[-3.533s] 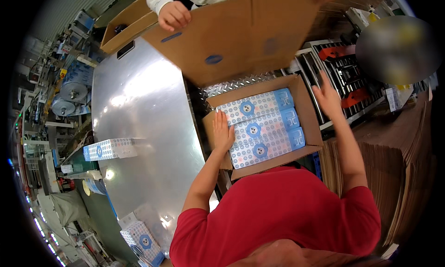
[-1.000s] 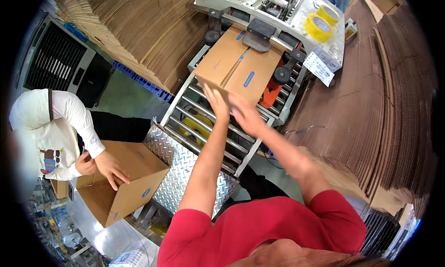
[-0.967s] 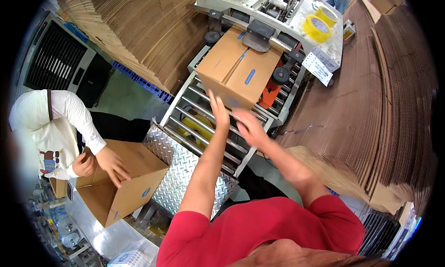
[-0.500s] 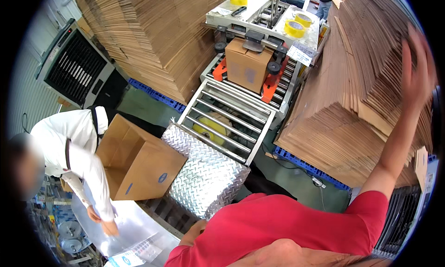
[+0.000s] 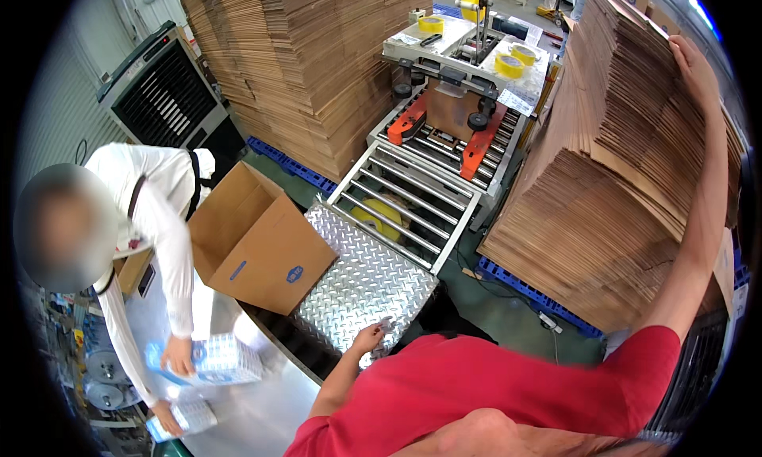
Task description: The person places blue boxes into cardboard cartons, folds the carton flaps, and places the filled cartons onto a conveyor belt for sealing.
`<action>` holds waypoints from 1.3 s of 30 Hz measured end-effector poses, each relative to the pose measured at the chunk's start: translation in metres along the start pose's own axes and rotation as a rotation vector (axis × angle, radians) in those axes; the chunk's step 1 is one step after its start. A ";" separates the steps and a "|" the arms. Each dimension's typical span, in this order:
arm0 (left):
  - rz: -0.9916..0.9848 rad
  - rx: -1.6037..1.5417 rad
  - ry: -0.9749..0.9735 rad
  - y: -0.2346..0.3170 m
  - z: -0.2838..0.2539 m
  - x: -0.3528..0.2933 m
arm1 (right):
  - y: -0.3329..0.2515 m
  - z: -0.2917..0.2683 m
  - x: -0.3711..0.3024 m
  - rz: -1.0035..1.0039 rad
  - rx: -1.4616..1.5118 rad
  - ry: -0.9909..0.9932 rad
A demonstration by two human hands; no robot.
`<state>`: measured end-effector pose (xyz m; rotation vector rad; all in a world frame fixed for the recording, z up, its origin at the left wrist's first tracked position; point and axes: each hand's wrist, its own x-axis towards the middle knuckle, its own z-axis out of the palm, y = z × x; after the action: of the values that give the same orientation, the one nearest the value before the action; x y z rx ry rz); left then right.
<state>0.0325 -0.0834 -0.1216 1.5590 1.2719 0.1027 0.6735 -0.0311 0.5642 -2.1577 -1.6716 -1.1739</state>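
Note:
My right hand (image 5: 694,69) is stretched up to the tall stack of flattened cardboard cartons (image 5: 635,115) on the right, fingers bent over the top edge of a flattened carton. Low in the middle, my left hand (image 5: 369,339) is held over the near edge of the metal tread-plate table (image 5: 361,262). Its fingers are drawn together, and whether a small thing is between them cannot be made out. An open brown carton (image 5: 274,246) lies tilted at the left of that plate, its mouth toward a co-worker in white.
The co-worker's hands touch blue-and-white packs (image 5: 226,362) on a metal table (image 5: 254,413). Beyond the plate, a roller conveyor (image 5: 405,207) leads to a taping machine with a carton (image 5: 452,111) inside. Another flattened-carton stack (image 5: 294,68) and an air cooler (image 5: 167,100) stand at the back left.
My right hand, spread wide before, has closed over the stack's top edge. My left hand has come forward over the plate. Blue-and-white packs appear under the co-worker's hands; the carton moved deeper into the machine.

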 end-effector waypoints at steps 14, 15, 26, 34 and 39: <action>-0.140 0.008 0.419 -0.083 -0.035 -0.024 | -0.032 -0.007 -0.009 -0.111 0.057 0.130; -0.167 0.011 0.358 -0.086 -0.026 -0.031 | -0.012 -0.006 -0.024 -0.061 0.079 0.176; 0.103 0.278 0.157 -0.045 -0.082 0.054 | -0.021 -0.050 0.009 -0.281 -0.044 -0.271; 0.283 -0.160 0.250 0.008 -0.045 0.055 | 0.016 -0.037 -0.052 -0.005 -0.038 0.225; 0.299 -0.034 0.206 0.022 -0.069 0.043 | -0.055 -0.055 -0.080 -0.254 -0.013 0.514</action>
<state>0.0217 -0.0029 -0.0980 1.7339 1.1772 0.4844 0.5941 -0.1013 0.5305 -1.4907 -1.7165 -1.6343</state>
